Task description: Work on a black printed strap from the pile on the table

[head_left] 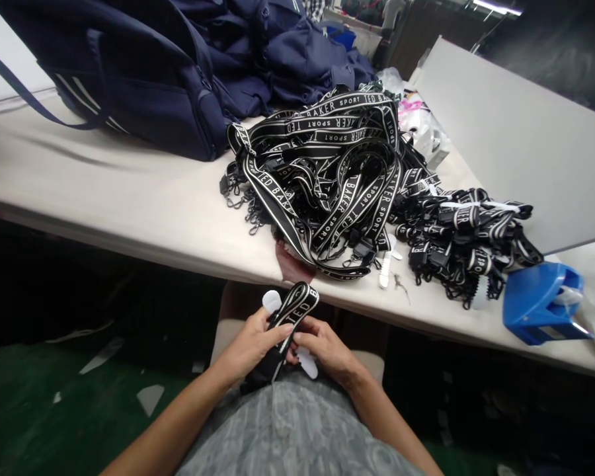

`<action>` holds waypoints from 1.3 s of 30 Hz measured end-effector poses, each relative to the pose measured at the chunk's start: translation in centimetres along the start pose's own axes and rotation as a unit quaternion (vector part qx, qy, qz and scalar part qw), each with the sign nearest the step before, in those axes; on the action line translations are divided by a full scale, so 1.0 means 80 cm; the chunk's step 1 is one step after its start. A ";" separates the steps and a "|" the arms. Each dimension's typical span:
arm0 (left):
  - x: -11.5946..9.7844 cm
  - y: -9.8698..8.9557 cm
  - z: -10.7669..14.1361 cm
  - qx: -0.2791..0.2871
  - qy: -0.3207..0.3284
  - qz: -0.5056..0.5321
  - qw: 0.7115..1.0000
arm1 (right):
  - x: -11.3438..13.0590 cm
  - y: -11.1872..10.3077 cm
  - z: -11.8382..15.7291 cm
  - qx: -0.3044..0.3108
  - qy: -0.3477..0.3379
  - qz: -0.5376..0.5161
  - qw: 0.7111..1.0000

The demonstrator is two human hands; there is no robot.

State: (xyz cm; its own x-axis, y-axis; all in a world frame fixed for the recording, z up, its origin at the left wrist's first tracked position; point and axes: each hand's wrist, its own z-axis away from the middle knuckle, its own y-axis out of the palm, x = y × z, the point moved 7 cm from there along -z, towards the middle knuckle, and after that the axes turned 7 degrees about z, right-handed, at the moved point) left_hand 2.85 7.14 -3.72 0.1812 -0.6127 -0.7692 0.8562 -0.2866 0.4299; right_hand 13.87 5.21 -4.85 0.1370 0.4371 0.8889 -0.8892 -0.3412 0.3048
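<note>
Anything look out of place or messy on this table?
A tangled pile of black printed straps overhangs the cream table's front edge. Small white plastic pieces lie loose beside it. Nothing looks damaged.

Both bare forearms reach forward from the lap and converge just below the table edge, where the left hand (250, 344) curls with thumb over bent fingers in a pinching grip and the right hand (327, 350) faces it, fingers bent inward, fingertips almost meeting.
</note>
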 end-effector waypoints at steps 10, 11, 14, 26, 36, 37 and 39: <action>0.012 -0.014 -0.006 -0.041 -0.006 -0.231 0.972 | -0.047 -0.005 -0.017 -0.124 0.001 0.040 0.991; 0.012 -0.014 -0.005 -0.043 -0.002 -0.238 0.970 | -0.048 -0.007 -0.018 -0.139 -0.005 0.029 0.990; 0.014 -0.015 0.002 -0.039 0.021 -0.277 0.960 | -0.048 -0.019 -0.017 -0.197 -0.022 -0.010 0.980; 0.024 -0.009 0.026 0.065 -0.016 -0.145 0.987 | -0.029 -0.035 -0.002 -0.110 0.015 0.040 0.993; 0.045 -0.020 0.016 0.008 -0.060 0.013 0.998 | -0.039 -0.028 0.000 -0.052 0.034 0.052 0.997; 0.046 -0.024 0.017 -0.011 -0.063 0.002 0.998 | -0.038 -0.025 -0.001 -0.045 0.029 0.050 0.997; 0.048 -0.035 0.018 -0.061 -0.056 -0.047 0.995 | -0.038 -0.021 0.000 -0.055 0.036 0.055 0.996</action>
State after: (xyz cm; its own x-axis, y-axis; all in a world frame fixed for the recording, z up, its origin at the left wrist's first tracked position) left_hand 0.46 4.55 -7.20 0.0487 -0.6681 -0.7424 0.9201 -0.2593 0.2937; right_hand 14.94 4.48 -8.07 0.0086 0.4622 0.8868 -0.9403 -0.2980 0.1645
